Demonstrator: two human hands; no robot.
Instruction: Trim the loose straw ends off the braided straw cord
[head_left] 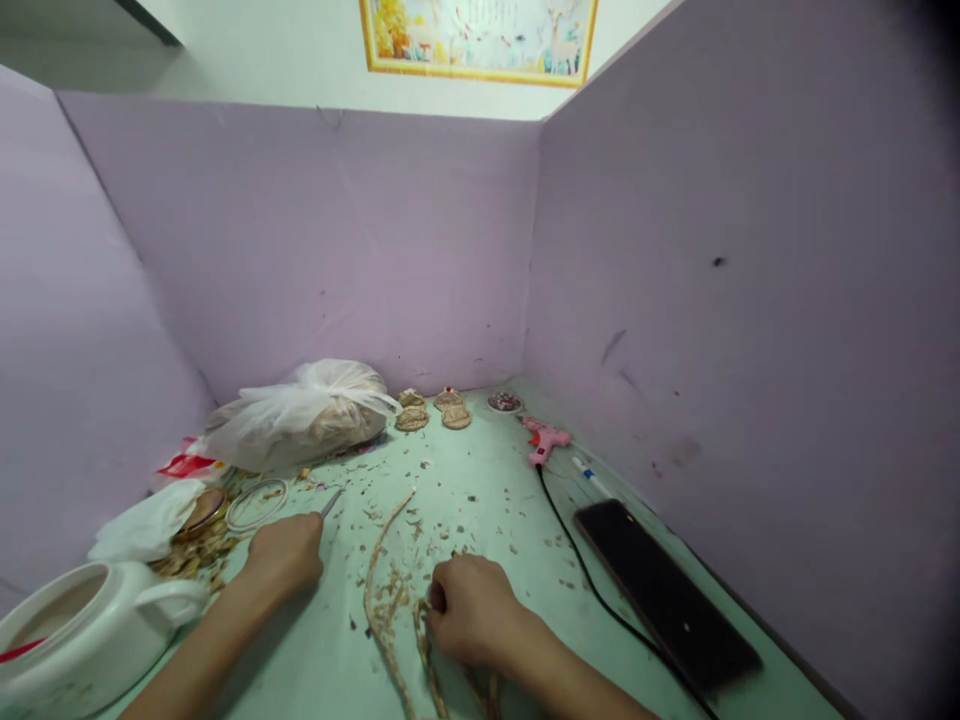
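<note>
My left hand (289, 550) is closed around a slim, pointed grey metal tool (331, 502), whose tip points away from me; its grip end is hidden in the fist. My right hand (471, 600) is curled shut near the front of the table, on a tan twisted straw cord (424, 660) that runs from the fingers toward the near edge. Between the two hands lies another length of cord (371, 580), curving away over the green tabletop. Small straw scraps (391, 600) are scattered around it.
At left stand a white pot (97, 620), dry flakes (196, 552), a clear ring (257, 505) and a tied plastic bag (300, 415). Woven straw pieces (454, 412) and a small dish (504, 402) lie behind. A pink glue gun (546, 440), its cable and a phone (664, 595) occupy the right.
</note>
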